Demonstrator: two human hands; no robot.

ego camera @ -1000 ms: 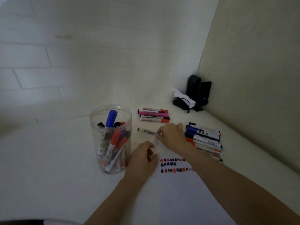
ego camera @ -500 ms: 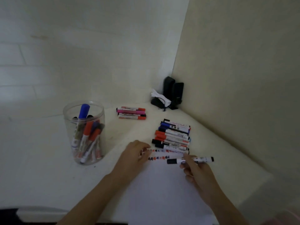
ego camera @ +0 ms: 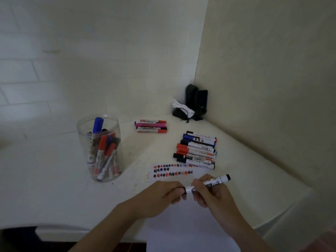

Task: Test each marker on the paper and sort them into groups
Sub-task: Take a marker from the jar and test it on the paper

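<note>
I hold a white marker with black ends [ego camera: 214, 183] over the white paper [ego camera: 187, 220]. My right hand [ego camera: 211, 194] grips its barrel. My left hand [ego camera: 161, 195] closes on its near end, where the cap sits. The paper's far edge carries rows of red, blue and black test marks [ego camera: 171, 170]. A clear plastic jar [ego camera: 100, 150] on the left holds several markers standing upright. A small group of pink and red markers [ego camera: 151, 126] lies at the back. A bigger pile of black, blue and red markers [ego camera: 197, 150] lies to the right of the paper.
The white table [ego camera: 45, 179] sits in a corner between a tiled wall and a plain wall. Two black speakers [ego camera: 196, 102] and a black object with white tissue [ego camera: 181, 110] stand in the far corner. The table's right edge [ego camera: 291, 210] runs diagonally.
My right hand picked a black-capped marker from beside the right pile and brought it toward me. My left hand left the paper and closed on the marker's near end.
</note>
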